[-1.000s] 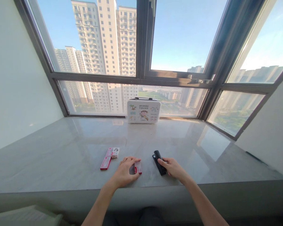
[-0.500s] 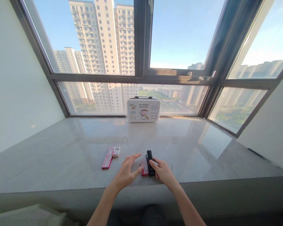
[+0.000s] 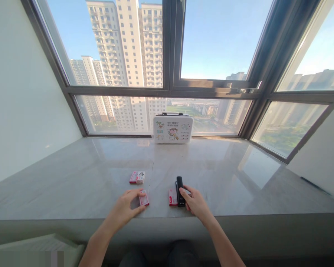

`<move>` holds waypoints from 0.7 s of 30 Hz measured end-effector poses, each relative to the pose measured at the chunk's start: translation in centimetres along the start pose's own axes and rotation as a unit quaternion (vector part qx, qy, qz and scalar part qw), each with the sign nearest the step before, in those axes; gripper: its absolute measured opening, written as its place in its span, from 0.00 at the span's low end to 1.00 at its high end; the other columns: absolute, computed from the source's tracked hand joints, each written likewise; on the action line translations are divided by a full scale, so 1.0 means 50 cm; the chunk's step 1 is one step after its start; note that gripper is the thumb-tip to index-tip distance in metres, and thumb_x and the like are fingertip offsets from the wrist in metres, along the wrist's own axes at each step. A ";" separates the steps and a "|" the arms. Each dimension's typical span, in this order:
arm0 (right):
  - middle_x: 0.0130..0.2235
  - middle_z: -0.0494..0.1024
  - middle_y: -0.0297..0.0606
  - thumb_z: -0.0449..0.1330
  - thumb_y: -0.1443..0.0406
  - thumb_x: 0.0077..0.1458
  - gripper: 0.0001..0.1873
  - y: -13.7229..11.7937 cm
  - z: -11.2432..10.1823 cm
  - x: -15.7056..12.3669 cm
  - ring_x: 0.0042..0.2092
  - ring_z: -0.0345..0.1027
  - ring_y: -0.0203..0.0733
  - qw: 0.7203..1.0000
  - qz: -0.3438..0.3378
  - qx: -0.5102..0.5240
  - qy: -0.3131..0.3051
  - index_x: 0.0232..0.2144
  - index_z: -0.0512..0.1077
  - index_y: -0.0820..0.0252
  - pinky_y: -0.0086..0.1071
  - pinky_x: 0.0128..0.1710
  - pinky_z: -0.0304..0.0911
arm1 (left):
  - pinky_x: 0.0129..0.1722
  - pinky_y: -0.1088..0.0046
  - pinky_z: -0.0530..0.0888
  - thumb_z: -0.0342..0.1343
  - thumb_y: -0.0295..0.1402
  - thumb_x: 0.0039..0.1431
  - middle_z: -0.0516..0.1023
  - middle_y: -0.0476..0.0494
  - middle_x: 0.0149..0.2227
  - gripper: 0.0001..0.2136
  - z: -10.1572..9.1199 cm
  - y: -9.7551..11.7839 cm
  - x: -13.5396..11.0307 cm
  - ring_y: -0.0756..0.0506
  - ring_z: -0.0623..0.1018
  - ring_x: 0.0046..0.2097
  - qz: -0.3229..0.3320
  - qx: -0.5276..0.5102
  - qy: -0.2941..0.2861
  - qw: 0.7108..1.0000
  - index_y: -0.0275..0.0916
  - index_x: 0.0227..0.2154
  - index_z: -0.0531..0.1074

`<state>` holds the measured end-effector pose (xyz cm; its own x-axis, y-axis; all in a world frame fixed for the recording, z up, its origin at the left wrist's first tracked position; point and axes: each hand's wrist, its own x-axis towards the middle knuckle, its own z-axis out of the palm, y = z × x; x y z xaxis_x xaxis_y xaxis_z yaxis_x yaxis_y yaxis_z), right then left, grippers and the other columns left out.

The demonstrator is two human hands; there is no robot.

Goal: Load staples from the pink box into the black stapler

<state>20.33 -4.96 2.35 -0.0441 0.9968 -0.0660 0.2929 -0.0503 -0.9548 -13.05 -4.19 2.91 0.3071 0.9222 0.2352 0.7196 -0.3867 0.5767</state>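
Note:
My left hand (image 3: 125, 207) rests on the stone sill, its thumb and fingers closed round a small red and white box (image 3: 144, 198). Thumb and fingertips of my right hand (image 3: 195, 202) grip a black stapler (image 3: 179, 190) that lies pointing away from me. A second red and white box (image 3: 172, 196) lies flat against the stapler's left side. A third box (image 3: 137, 177) lies a little farther back, left of centre.
A white tin case with cartoon pictures (image 3: 172, 128) stands against the window at the back of the grey stone sill (image 3: 72, 178). Walls close in on both sides. The sill's front edge (image 3: 239, 216) runs just below my hands.
My left hand let go of the box beside the stapler and moved left onto another red box. The stapler, in my right hand, slid left and now lies straight.

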 end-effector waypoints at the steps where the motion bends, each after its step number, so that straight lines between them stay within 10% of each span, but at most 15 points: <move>1: 0.14 0.66 0.28 0.52 0.40 0.60 0.40 -0.001 0.000 -0.001 0.15 0.54 0.33 1.000 0.000 0.004 -0.001 0.60 0.67 0.64 0.25 0.16 0.50 | 0.60 0.60 0.67 0.64 0.42 0.53 0.75 0.47 0.56 0.21 0.007 0.026 0.012 0.39 0.71 0.59 0.008 -0.025 -0.014 1.000 0.50 0.50 0.75; 13: 0.13 0.65 0.27 0.50 0.38 0.59 0.41 0.010 -0.002 0.008 0.14 0.53 0.32 0.999 -0.024 0.004 -0.028 0.59 0.69 0.63 0.24 0.14 0.47 | 0.57 0.63 0.71 0.66 0.38 0.49 0.73 0.41 0.58 0.35 0.128 0.188 0.128 0.39 0.74 0.56 0.106 -0.166 -0.102 0.975 0.46 0.62 0.64; 17: 0.13 0.65 0.27 0.51 0.39 0.60 0.40 0.011 0.001 0.008 0.14 0.52 0.31 1.000 -0.019 0.005 -0.020 0.59 0.69 0.63 0.24 0.15 0.48 | 0.53 0.65 0.73 0.54 0.40 0.62 0.73 0.43 0.58 0.24 0.065 0.138 0.141 0.42 0.75 0.54 0.062 -0.161 0.034 0.984 0.46 0.61 0.66; 21: 0.14 0.65 0.27 0.52 0.40 0.60 0.39 0.011 0.001 0.007 0.15 0.52 0.30 1.000 -0.019 0.001 -0.012 0.59 0.69 0.63 0.23 0.16 0.49 | 0.50 0.62 0.74 0.43 0.36 0.65 0.79 0.44 0.50 0.20 -0.016 -0.002 0.141 0.43 0.78 0.47 -0.062 -0.044 0.192 0.978 0.43 0.55 0.72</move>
<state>20.41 -4.64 1.80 -0.0774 0.9963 -0.0374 0.2884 -0.0135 -0.9574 -11.46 2.36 5.12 -0.0475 0.9032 0.4265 0.6746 -0.2859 0.6805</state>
